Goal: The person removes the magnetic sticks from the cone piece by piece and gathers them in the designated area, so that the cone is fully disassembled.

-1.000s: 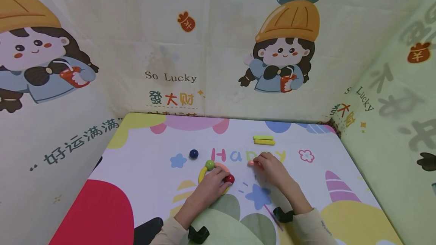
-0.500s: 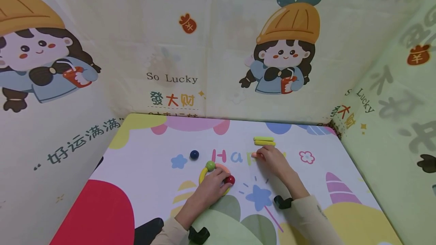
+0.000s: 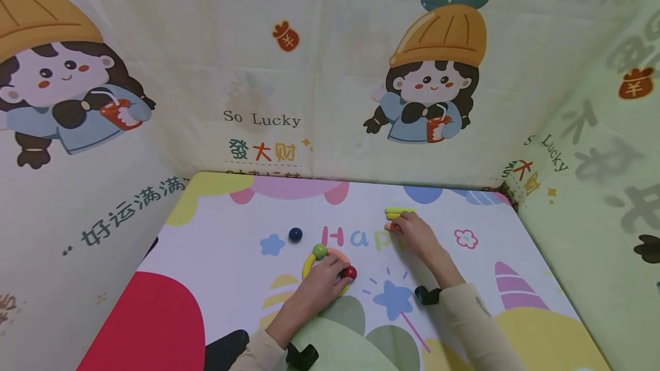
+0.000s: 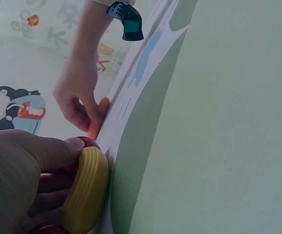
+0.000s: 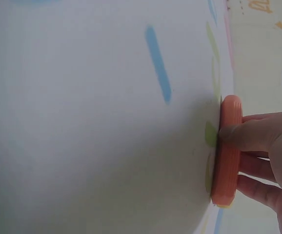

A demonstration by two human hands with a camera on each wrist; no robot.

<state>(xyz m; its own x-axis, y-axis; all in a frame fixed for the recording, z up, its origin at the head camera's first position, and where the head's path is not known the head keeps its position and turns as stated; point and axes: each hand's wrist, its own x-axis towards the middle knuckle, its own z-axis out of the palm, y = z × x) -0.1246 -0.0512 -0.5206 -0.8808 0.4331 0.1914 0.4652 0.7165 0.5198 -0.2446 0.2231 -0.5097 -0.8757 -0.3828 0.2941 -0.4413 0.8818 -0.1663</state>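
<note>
In the head view my left hand (image 3: 321, 286) lies over a ring of toy pieces and holds its red ball (image 3: 349, 273) between thumb and fingers. A green ball (image 3: 319, 251), a yellow curved piece (image 3: 308, 266) and a pink curved piece (image 3: 338, 254) show around it; part of the ring is hidden. Close up, another yellow curved piece (image 4: 88, 187) touches the red ball (image 4: 89, 142). My right hand (image 3: 420, 237) pinches a salmon-pink stick (image 5: 227, 151) low over the table, just in front of two yellow-green sticks (image 3: 399, 210).
A dark blue ball (image 3: 295, 235) rests behind and left of the ring. Printed cloth walls (image 3: 340, 73) stand behind and beside the patterned tabletop (image 3: 227, 256). A red rounded shape (image 3: 149, 319) covers the left front. Black wrist devices (image 3: 427, 295) sit near both sleeves.
My right hand has moved away from me and slightly right with the salmon-pink stick, up to the two yellow-green sticks. The left hand stays on the ring.
</note>
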